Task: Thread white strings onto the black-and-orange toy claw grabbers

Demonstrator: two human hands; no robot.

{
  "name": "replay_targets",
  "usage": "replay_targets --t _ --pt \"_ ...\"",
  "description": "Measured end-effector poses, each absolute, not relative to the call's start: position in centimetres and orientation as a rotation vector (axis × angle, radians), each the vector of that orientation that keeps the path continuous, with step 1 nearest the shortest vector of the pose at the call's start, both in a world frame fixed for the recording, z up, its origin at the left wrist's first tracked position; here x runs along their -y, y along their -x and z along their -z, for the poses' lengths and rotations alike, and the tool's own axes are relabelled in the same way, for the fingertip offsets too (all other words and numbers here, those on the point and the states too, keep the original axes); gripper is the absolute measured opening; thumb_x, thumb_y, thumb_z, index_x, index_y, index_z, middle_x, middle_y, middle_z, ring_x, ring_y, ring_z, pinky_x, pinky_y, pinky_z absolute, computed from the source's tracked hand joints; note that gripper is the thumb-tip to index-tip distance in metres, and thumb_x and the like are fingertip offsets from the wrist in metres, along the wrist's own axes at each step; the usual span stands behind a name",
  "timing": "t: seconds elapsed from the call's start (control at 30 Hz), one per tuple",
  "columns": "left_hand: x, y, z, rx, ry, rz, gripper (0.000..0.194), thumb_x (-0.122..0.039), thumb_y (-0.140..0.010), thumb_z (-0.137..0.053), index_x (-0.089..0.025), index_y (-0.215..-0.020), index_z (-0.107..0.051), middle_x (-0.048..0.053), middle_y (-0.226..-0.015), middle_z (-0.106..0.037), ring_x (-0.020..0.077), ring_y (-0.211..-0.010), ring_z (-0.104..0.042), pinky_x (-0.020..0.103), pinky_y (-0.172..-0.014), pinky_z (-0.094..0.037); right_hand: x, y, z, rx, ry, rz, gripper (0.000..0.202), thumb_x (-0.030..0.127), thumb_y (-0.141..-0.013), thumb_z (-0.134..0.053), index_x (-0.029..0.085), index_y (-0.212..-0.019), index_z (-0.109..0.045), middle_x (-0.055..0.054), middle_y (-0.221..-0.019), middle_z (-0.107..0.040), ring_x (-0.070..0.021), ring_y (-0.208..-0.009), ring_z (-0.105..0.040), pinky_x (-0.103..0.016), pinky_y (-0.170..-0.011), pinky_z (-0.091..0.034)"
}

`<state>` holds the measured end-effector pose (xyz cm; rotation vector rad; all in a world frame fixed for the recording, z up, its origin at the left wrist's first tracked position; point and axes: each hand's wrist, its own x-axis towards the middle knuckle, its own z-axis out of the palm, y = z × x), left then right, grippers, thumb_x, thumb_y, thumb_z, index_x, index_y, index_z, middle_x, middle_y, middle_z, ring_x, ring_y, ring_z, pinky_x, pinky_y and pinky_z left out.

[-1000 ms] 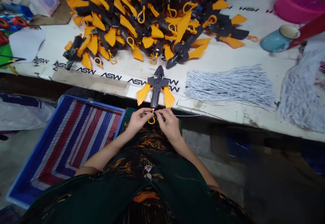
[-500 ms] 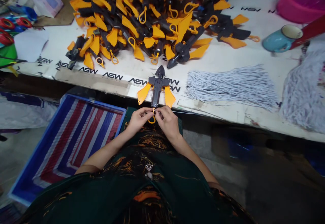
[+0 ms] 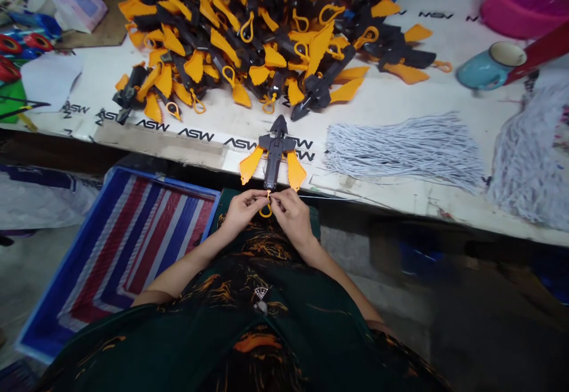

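Mid-frame, our toy (image 3: 273, 156) points upward, long axis near-vertical; curled inward, our left hand (image 3: 243, 208) pinches its orange loop (image 3: 265, 215), our right hand (image 3: 293, 213) a white string (image 3: 326, 197).

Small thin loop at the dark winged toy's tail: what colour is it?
The small thin loop is yellow-orange, best seen in the head view.

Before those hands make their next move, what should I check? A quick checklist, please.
1. Left hand pinching at the orange loop: ok.
2. Right hand on the white cord, its length trailing off to the right: ok.
3. Cord passed around the loop's neck: cannot tell, fingers hide it.
4. Black toy resting on the table, tail toward the person: ok.
5. Blue mug apart from the cord bundle: ok.
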<state>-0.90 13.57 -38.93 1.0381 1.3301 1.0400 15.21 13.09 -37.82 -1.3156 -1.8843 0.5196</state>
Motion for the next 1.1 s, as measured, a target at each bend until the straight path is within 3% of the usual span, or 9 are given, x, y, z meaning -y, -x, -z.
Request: replay_targets --t 0.37,0.63,0.93,1.1 --pt "-13.7 1.2 39.0 -1.343 -1.091 -1.029 0.037 -0.046 -0.070 -0.080 -0.015 -0.091 -0.079 0.006 -0.078 -0.076 0.0139 -0.065 -0.062 0.024 -0.060 -0.050 -13.2 -15.1 36.3 1.982 1.318 -0.484 0.020 0.022 -0.100 -0.050 0.021 -0.099 -0.070 -0.006 -0.090 -0.064 -0.0163 -0.080 -0.064 -0.026 -0.076 -0.051" --pt "-13.6 1.1 39.0 -1.293 -1.007 -1.061 0.037 -0.047 -0.067 -0.083 -0.015 -0.086 -0.077 0.008 -0.088 -0.079 0.0188 -0.080 -0.071 0.030 -0.077 -0.057 -12.7 -14.5 37.5 1.716 1.336 -0.647 0.016 0.025 -0.096 -0.056 0.019 -0.092 -0.070 -0.003 -0.084 -0.064 -0.0106 -0.063 -0.056 -0.023 -0.062 -0.047" --pt "-13.2 0.7 38.7 -1.341 -1.005 -1.093 0.032 -0.042 -0.069 -0.082 -0.015 -0.086 -0.078 0.006 -0.081 -0.077 0.0130 -0.066 -0.064 0.023 -0.063 -0.051 -12.6 -13.8 37.8 1.612 1.371 -0.676 0.017 0.027 -0.095 -0.057 0.019 -0.090 -0.071 -0.003 -0.085 -0.066 -0.0095 -0.062 -0.056 -0.023 -0.060 -0.047" --pt "-13.2 0.7 39.0 -1.331 -1.010 -1.111 0.032 -0.042 -0.069 -0.082 -0.015 -0.087 -0.078 0.006 -0.083 -0.077 0.0137 -0.069 -0.065 0.024 -0.065 -0.051 -12.6 -13.9 37.8 1.621 1.391 -0.669 0.018 0.028 -0.095 -0.056 0.019 -0.090 -0.071 -0.003 -0.085 -0.066 -0.0098 -0.061 -0.056 -0.023 -0.059 -0.047"
